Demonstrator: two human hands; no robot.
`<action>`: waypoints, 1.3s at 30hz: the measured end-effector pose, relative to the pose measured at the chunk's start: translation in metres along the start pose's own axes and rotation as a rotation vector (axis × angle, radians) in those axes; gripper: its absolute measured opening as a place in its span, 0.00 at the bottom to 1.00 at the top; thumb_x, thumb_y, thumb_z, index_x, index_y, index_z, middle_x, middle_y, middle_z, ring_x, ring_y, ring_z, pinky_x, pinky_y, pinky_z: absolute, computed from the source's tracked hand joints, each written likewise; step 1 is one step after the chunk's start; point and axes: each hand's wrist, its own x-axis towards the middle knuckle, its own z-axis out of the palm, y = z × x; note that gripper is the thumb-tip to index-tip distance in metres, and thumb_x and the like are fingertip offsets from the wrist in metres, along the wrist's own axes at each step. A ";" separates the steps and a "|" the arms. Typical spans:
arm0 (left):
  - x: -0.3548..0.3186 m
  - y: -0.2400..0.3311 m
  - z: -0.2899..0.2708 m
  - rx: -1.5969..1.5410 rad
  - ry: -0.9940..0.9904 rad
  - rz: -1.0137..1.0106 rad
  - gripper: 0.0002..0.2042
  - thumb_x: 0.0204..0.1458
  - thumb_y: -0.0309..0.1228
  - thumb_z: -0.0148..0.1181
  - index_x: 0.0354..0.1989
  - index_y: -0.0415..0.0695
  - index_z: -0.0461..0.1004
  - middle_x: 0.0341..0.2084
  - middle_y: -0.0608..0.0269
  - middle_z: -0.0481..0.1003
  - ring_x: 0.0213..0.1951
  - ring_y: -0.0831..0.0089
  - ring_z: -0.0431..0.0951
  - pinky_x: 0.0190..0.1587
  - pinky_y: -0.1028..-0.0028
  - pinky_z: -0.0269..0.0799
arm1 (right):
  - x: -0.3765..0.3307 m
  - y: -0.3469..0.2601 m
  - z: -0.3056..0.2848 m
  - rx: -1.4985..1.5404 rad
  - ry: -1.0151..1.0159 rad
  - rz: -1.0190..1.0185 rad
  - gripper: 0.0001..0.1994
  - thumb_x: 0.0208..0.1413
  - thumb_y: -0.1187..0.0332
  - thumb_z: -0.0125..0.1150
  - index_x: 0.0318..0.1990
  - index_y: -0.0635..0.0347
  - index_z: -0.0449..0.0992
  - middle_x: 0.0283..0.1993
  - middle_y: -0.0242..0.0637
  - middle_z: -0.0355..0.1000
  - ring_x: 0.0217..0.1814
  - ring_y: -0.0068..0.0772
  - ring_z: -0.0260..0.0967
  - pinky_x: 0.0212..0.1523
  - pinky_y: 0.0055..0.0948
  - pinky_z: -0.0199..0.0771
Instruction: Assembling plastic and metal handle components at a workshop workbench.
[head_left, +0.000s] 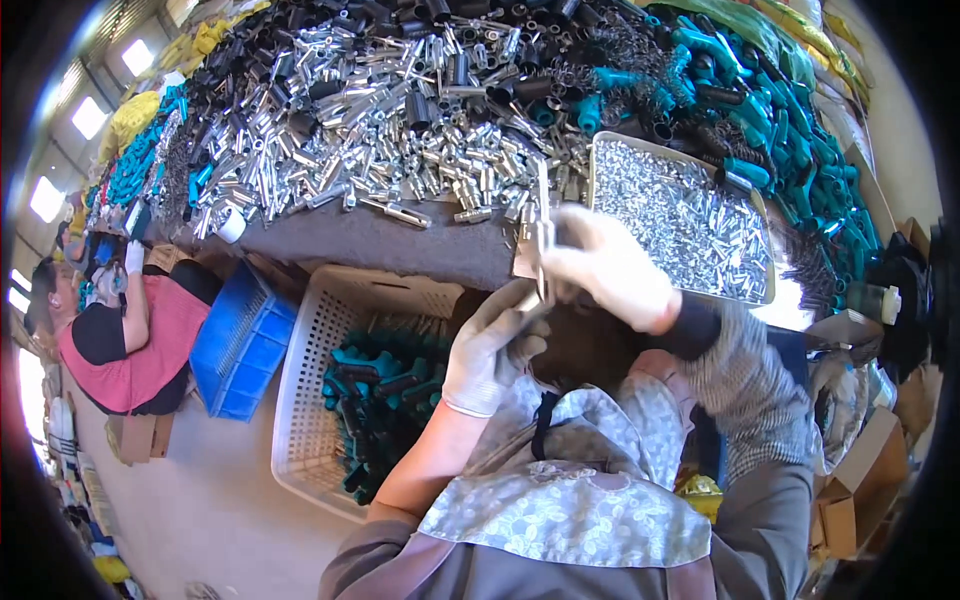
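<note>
A slim silver metal shaft (pixel 544 212) stands nearly upright in front of me, at the near edge of the heaped bench. My left hand (pixel 482 358), in a white glove, is closed around its lower end. The gloved fingers of my right hand (pixel 618 270) pinch the shaft higher up, from the right side. Glove fingers hide part of its lower half. Just beyond my hands lies a large pile of loose silver metal parts (pixel 340 130). To the right of the shaft, a pale tray (pixel 771 275) is filled with small silver pieces.
A white perforated crate (pixel 292 400) with teal and black handles sits left of my lap. Beside it leans a blue crate (pixel 240 345). Teal tool parts (pixel 800 180) are heaped at the right. A co-worker (pixel 150 345) sits at far left; cardboard boxes (pixel 860 480) stand at right.
</note>
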 end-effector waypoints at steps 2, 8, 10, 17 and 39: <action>-0.002 -0.007 0.014 0.038 -0.049 -0.017 0.28 0.63 0.32 0.59 0.68 0.32 0.59 0.47 0.49 0.77 0.40 0.67 0.83 0.42 0.74 0.84 | -0.029 0.019 -0.001 0.179 0.121 -0.046 0.15 0.58 0.68 0.62 0.50 0.66 0.73 0.37 0.33 0.75 0.36 0.21 0.73 0.37 0.23 0.74; -0.001 -0.038 0.020 0.027 -0.043 -0.007 0.30 0.62 0.36 0.62 0.67 0.33 0.61 0.46 0.54 0.77 0.41 0.69 0.82 0.43 0.74 0.82 | -0.059 0.059 0.011 0.139 0.256 -0.219 0.14 0.56 0.73 0.61 0.49 0.65 0.72 0.40 0.33 0.74 0.43 0.25 0.73 0.49 0.28 0.74; -0.001 -0.035 0.022 0.229 -0.051 -0.002 0.27 0.62 0.39 0.62 0.64 0.34 0.67 0.46 0.58 0.78 0.42 0.74 0.79 0.45 0.75 0.78 | -0.060 0.064 0.014 0.098 0.269 -0.222 0.14 0.55 0.73 0.62 0.48 0.64 0.73 0.40 0.35 0.74 0.43 0.27 0.74 0.50 0.28 0.74; 0.014 -0.019 -0.009 1.158 0.062 0.114 0.21 0.61 0.39 0.60 0.56 0.35 0.71 0.41 0.58 0.77 0.43 0.73 0.75 0.51 0.71 0.71 | -0.038 0.097 0.018 -0.503 0.198 -0.419 0.17 0.64 0.64 0.56 0.57 0.63 0.74 0.47 0.50 0.76 0.50 0.53 0.75 0.53 0.41 0.74; -0.024 0.022 -0.002 1.422 0.131 0.489 0.18 0.53 0.37 0.70 0.43 0.37 0.74 0.39 0.53 0.75 0.38 0.61 0.78 0.44 0.69 0.74 | 0.061 -0.002 -0.132 -1.255 0.467 -0.262 0.09 0.55 0.66 0.57 0.35 0.54 0.83 0.32 0.47 0.77 0.35 0.54 0.77 0.39 0.49 0.76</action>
